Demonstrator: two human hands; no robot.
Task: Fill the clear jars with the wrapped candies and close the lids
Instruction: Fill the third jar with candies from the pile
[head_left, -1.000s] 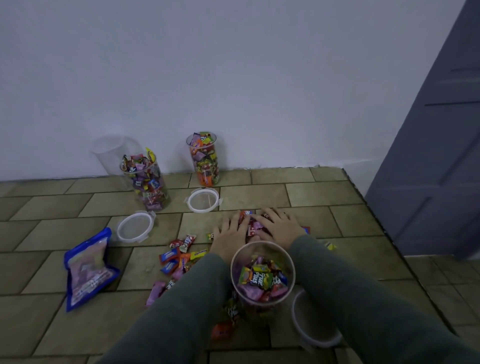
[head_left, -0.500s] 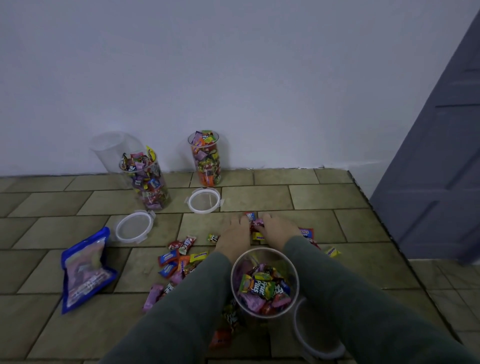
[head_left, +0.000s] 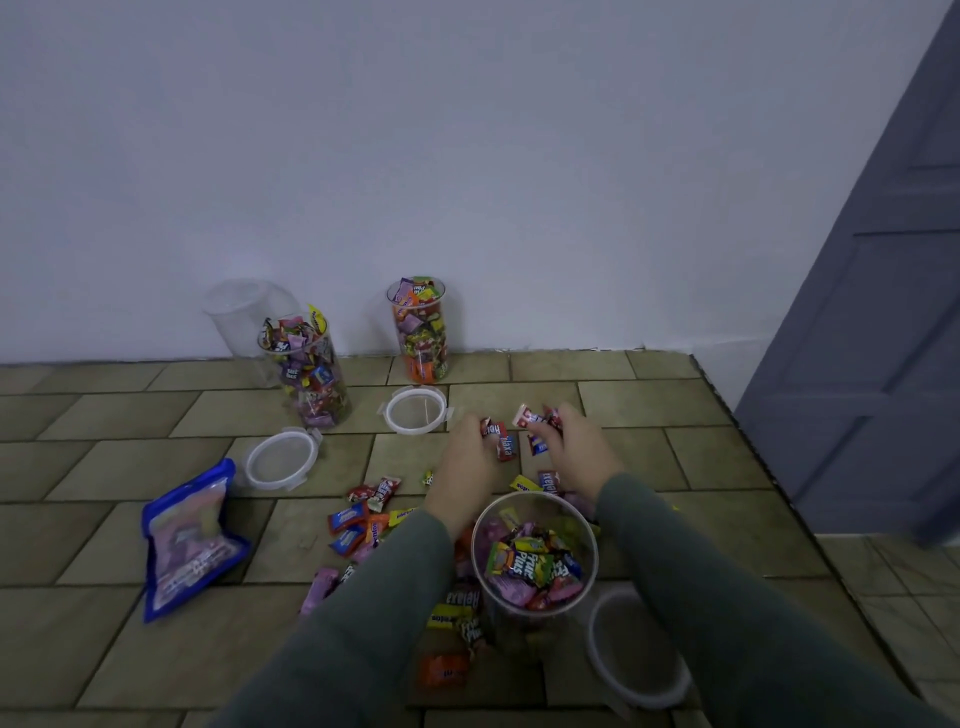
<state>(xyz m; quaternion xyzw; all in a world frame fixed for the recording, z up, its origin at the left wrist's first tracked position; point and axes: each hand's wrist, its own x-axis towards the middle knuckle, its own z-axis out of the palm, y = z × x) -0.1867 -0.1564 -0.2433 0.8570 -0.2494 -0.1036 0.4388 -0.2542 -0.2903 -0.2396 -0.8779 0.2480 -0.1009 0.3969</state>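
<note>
A clear jar (head_left: 535, 603), partly filled with wrapped candies, stands on the floor right in front of me. Just beyond it my left hand (head_left: 467, 467) and my right hand (head_left: 576, 452) each grip a bunch of wrapped candies (head_left: 501, 439), lifted off the tiles. Loose candies (head_left: 363, 519) lie scattered to the left of the jar. Two full jars (head_left: 309, 369) (head_left: 421, 332) stand near the wall without lids, and an empty clear jar (head_left: 244, 317) stands behind the left one. Three white-rimmed lids (head_left: 280, 460) (head_left: 415, 410) (head_left: 634, 649) lie on the floor.
A blue candy bag (head_left: 189, 535) lies open at the left on the tiled floor (head_left: 104, 649). A white wall runs along the back. A grey door (head_left: 883, 322) stands at the right.
Both hands lay flat on the candy pile, then closed round candies and rose off the floor with them.
</note>
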